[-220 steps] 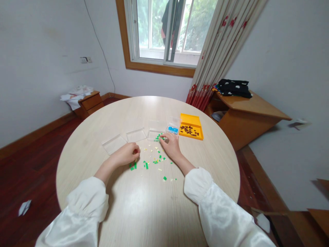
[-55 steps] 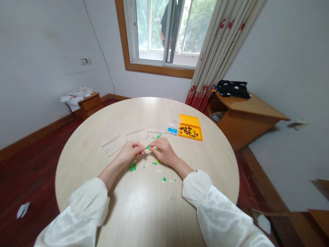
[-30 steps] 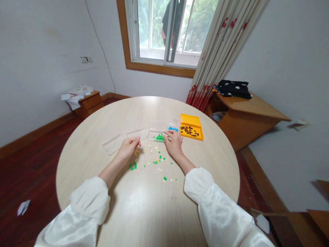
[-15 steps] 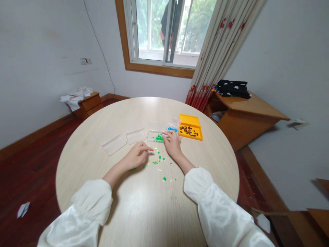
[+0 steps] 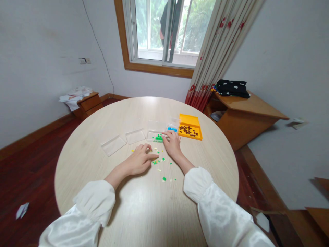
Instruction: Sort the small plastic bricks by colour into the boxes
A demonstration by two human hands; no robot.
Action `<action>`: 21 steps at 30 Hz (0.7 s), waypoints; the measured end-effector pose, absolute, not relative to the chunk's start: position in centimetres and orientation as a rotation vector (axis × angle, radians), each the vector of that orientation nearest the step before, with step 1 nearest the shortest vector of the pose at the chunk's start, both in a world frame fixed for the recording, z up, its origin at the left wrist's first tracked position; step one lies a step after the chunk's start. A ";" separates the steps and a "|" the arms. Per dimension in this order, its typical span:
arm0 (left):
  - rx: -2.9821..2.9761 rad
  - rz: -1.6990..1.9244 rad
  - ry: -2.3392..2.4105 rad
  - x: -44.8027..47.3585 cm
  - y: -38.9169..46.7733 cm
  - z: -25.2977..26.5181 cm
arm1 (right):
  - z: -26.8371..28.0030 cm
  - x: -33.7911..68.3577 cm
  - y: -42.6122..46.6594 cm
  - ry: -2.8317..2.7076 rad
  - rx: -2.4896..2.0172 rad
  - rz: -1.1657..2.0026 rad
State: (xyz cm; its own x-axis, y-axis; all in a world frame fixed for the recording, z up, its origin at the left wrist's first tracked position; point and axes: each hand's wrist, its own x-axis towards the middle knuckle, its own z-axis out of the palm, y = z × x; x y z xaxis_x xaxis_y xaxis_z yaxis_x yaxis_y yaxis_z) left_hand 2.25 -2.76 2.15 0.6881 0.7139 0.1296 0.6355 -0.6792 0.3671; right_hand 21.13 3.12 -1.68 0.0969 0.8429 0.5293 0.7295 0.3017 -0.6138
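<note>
My left hand (image 5: 140, 159) is low over the table among loose green and cream building bricks (image 5: 156, 162). One finger reaches out to the right and touches down near the bricks; another curls above it, and nothing shows in its grip. My right hand (image 5: 172, 142) rests at the right end of a clear plastic box (image 5: 149, 136), thumb and fingers closed about its rim. Green bricks (image 5: 159, 138) lie in a heap inside that box. My right fingertips are partly hidden by the hand. A larger green brick (image 5: 164, 178) lies nearer to me.
Left of the green heap are two clear boxes, one (image 5: 135, 136) beside the other (image 5: 113, 145). A clear box with blue pieces (image 5: 172, 129) sits behind my right hand. Right of it, an open yellow case (image 5: 189, 119) holds dark brown pieces (image 5: 187, 130). The round table (image 5: 154, 212) has a curved edge.
My left hand has moved right and slightly toward me, over the scattered bricks, its fingers more spread. My right hand stays at the box.
</note>
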 end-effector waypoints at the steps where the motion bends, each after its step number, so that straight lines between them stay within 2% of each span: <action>1: 2.617 0.430 1.079 2.1 -2.6 2.0 | -1.7 21.1 3.1 -1.655 -1.452 0.158; 5: 2.625 0.551 1.126 1.6 -1.6 1.1 | -1.7 21.2 3.1 -1.658 -1.459 0.177; 11: 2.582 0.546 1.166 1.6 -1.2 0.9 | -1.7 21.2 3.0 -1.651 -1.432 0.173; 21: 2.263 0.741 1.195 1.7 -1.4 1.0 | -1.6 21.1 3.0 -1.674 -1.418 0.181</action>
State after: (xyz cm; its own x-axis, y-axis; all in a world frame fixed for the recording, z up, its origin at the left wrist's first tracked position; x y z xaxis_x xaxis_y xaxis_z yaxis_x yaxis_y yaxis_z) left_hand 1.71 -1.43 0.96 0.4740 0.8473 0.2397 0.5916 -0.5080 0.6260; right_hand 21.07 2.96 -1.57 0.0702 0.8453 0.5297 0.7122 0.3293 -0.6199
